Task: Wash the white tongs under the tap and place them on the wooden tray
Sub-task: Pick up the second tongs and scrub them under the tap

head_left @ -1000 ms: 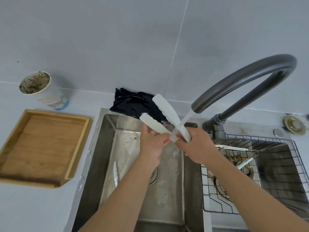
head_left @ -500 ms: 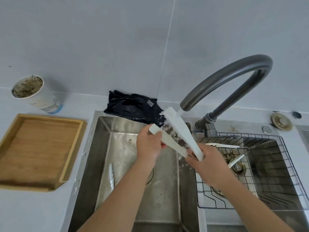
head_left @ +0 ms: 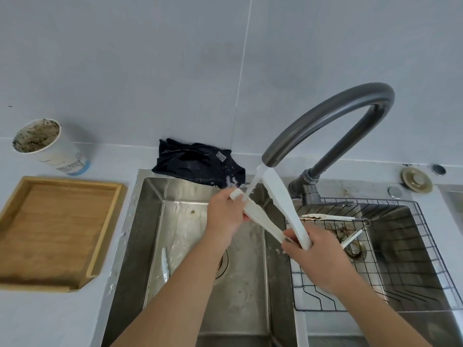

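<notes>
Over the sink (head_left: 150,221), tap (head_left: 325,116) running onto white tongs (head_left: 283,204), right hand (head_left: 313,256) clamped on hinge end, left hand (head_left: 225,216) gripping lower arm; I'd rotate both arms through stream, then shake before wooden tray (head_left: 105,221).

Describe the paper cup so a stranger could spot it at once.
Start at the sink and look left to the wooden tray. Just behind the tray, by the wall, stands the cup. It is the only white cup here, with blue print near its base and a dirty brown-speckled inside.
</notes>
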### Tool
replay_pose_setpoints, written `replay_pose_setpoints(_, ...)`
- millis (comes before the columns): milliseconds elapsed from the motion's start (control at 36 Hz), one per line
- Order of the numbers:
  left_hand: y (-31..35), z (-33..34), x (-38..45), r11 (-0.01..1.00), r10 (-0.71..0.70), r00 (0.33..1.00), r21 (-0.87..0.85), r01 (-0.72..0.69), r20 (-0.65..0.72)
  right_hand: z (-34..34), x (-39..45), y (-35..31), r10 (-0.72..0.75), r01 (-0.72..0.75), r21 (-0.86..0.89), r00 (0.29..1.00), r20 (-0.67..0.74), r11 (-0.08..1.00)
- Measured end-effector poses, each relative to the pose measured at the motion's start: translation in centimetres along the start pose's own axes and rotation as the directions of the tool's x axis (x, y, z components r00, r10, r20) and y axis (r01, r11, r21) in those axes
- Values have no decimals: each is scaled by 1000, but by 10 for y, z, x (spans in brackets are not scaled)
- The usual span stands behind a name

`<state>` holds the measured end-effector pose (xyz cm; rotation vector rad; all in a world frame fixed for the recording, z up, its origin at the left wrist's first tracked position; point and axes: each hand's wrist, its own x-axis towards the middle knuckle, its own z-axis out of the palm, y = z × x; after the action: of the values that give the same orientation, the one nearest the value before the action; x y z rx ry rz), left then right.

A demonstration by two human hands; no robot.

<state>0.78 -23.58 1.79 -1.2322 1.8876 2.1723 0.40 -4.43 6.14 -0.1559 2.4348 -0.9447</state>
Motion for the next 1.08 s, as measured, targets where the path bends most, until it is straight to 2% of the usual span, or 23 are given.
replay_pose_setpoints(111,3,-1,2,1000,29,1000,3,-29,9,-5,-2,2,0,2,43,1000,-29,999)
replay_pose_setpoints(278,2,-7,-1,972,-99,990,-204,118,98,-15,4,9,62,-46,194,995,-75,980)
replay_pose_setpoints(361,-2,-14,-4,928,-150,982,-327,179,114,-15,7,6,40,-22,263,997,-62,964)
replay_pose_setpoints(556,-3,-23,-12,829,-194,974,-511,228,120,-10,10,4,0,51,377,991,-133,925)
replay_pose_setpoints(667,2,-27,-17,815,-192,976,-536,219,107,-4,14,2,22,56,414,983,-180,908)
replay_pose_setpoints(750,2,-32,-18,817,-191,978,-540,204,81,2,20,-1,30,59,384,975,-221,921)
replay_pose_setpoints(833,3,-36,-17,833,-171,984,-527,170,48,5,27,-6,0,62,283,977,-214,957)
replay_pose_setpoints(944,7,-43,-19,856,-107,994,-508,91,-2,10,30,-17,-74,83,160,996,-59,984)
replay_pose_setpoints(1083,12,-51,-23,866,-47,997,-500,9,-63,15,40,-27,-113,116,-21,986,120,993)
